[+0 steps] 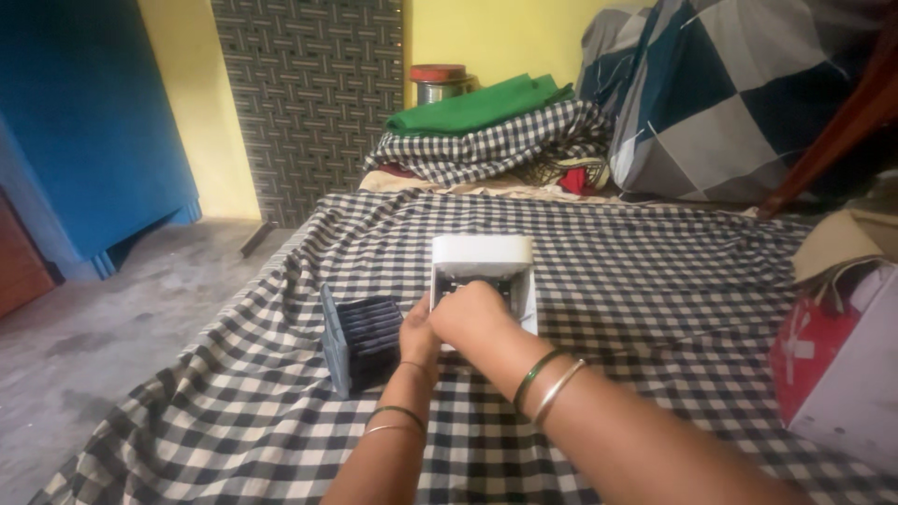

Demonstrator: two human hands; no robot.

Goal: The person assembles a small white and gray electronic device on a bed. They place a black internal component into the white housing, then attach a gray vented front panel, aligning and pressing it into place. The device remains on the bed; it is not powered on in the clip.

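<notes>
Right hand [472,313] curled over the open face of a white box [484,266], fingers hidden; left hand [418,334] touches its side, grip unclear. Dark slatted filter [363,341] stands left of both, liable to topple if nudged

the black-and-white checked bedsheet [655,271] covers the bed and serves as the landmark. at its far edge lies a crumpled checked cloth [486,145], with a folded green cloth [477,105] resting on top of it. behind the green cloth stands a metal container with a red lid [440,82]. right of that pile, a big pillow in blue, grey and white squares [739,93] leans up. a red-and-white box [837,360] sits at the sheet's right edge. left of the sheet is bare grey floor [103,318], a blue cabinet [89,122], and a woven-pattern panel [309,93] against the yellow wall [201,103].
</notes>
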